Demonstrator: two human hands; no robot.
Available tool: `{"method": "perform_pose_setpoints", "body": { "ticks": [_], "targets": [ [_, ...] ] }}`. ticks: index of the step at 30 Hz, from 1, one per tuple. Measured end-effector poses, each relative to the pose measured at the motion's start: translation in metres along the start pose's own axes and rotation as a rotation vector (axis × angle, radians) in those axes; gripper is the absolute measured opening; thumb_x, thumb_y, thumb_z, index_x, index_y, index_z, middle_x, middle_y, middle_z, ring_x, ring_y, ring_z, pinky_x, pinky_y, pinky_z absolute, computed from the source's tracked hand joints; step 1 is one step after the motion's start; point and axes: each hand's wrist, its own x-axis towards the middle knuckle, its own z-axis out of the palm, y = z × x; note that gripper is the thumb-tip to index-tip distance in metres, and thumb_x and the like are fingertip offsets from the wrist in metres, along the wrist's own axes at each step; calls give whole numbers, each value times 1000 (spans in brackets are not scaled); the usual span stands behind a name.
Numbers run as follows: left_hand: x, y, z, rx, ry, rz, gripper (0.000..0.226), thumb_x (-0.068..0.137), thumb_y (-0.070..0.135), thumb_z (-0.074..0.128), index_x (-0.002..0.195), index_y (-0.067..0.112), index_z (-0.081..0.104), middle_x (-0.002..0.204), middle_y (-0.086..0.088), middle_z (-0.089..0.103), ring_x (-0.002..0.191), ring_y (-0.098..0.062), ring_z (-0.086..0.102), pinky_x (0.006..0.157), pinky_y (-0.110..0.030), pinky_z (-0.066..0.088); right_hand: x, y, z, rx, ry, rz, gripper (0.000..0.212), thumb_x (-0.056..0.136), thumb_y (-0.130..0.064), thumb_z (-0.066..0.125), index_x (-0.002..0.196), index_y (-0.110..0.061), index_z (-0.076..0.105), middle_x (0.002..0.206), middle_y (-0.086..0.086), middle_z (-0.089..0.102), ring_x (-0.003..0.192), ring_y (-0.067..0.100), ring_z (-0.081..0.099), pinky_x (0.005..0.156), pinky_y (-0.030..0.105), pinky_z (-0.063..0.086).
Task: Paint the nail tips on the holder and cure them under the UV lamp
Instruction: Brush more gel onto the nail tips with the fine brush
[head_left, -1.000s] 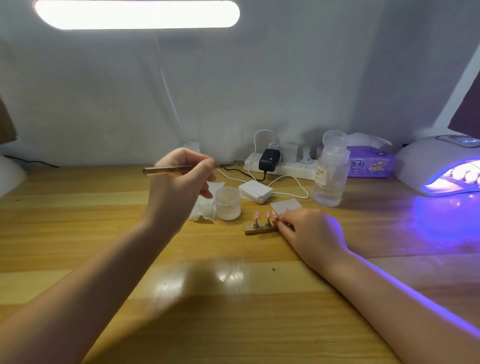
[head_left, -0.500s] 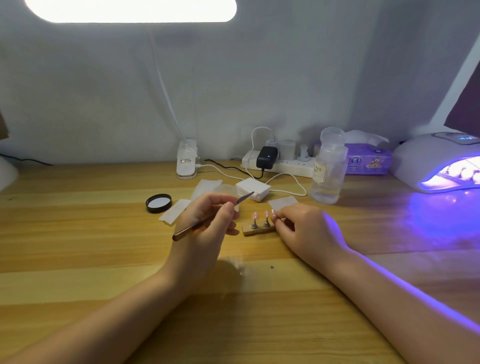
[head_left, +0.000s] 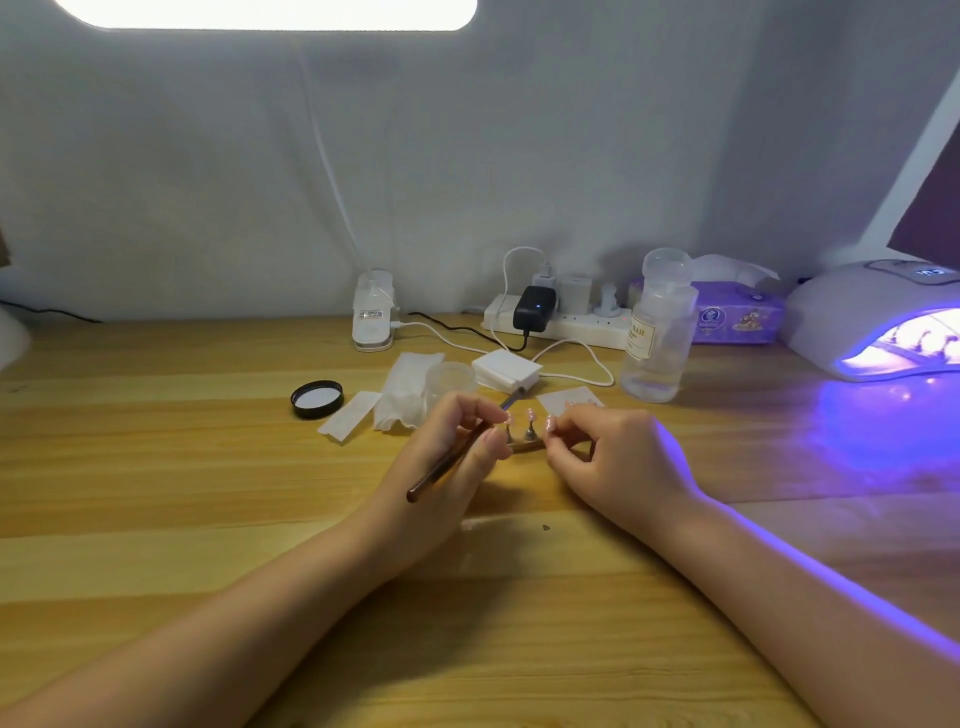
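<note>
The likeliest slip, as I judge it, is the brush (head_left: 457, 453) smearing gel onto a neighbouring nail tip (head_left: 530, 414), since the tips stand close together on the small holder (head_left: 524, 446). The holder could also skid or tip if the steadying grip loosens.

The left hand (head_left: 449, 467) has its fingers (head_left: 480, 413) curled round the brush, pinching it pen-fashion, bristle end just beyond them toward the tips. The right hand (head_left: 613, 462) pinches the holder's right end with curled fingers (the exact contact is hidden). The holder sits on the desk (head_left: 208, 519) between both hands; the lit UV lamp (head_left: 872, 322) stands well apart, far right of the right fingers.
</note>
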Motion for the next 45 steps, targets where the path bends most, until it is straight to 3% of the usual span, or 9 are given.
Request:
{"method": "perform_pose_setpoints", "body": {
  "ticks": [6,9,11,15,18,27,30,35,45],
  "targets": [
    [-2,-1,1,-33,100,89,22,89,38,61,106,24,60,97,-5,68,94,-24,66,86,-49,53,3,4,1,135,25,37,2,81,-25,68,81,-26,69,73,-14,69,66,3,62,67,29,53],
    [-4,1,2,-38,135,136,30,87,39,59,110,21,63,100,-3,71,95,-25,69,84,-50,56,3,4,1,266,40,36,9,80,-16,71,80,-25,72,72,-15,68,67,-3,61,64,11,46],
    [-5,0,2,-16,160,168,32,88,36,58,112,16,65,100,-1,73,96,-24,70,83,-50,57,4,3,1,338,44,48,9,80,-15,72,80,-25,73,73,-14,69,66,-4,60,63,7,43],
    [-4,-1,4,-1,194,174,34,90,34,54,111,10,66,98,-1,74,96,-21,71,83,-48,58,5,4,1,421,20,108,10,83,-21,73,83,-31,72,63,-17,65,56,3,59,58,16,46],
    [-5,0,5,-7,199,183,31,91,31,52,111,11,65,97,-1,74,96,-18,71,83,-44,58,5,5,0,482,7,127,11,84,-24,71,84,-34,72,71,-10,69,60,19,63,59,30,53],
    [-7,5,6,96,178,243,28,92,31,50,112,16,63,98,1,73,93,-20,71,78,-49,57,5,5,1,459,52,101,13,83,-17,72,88,-28,73,69,-14,68,54,0,53,53,9,40],
    [-7,4,7,108,166,251,31,92,30,51,112,9,64,98,0,72,94,-18,70,79,-48,57,4,4,-1,445,31,89,12,84,-16,71,93,-24,74,74,-9,70,56,2,54,55,15,44],
    [-8,3,7,113,160,252,31,93,29,51,113,9,65,100,2,73,94,-14,70,80,-42,57,4,2,-2,454,29,98,13,85,-16,70,93,-25,73,77,-7,71,62,20,62,64,38,55],
    [-7,2,6,128,152,295,29,94,27,52,113,10,66,98,1,73,92,-14,70,78,-37,57,3,5,-1,469,5,114,14,88,-15,67,97,-25,71,78,0,71,55,17,65,56,35,57]
  ]
}}
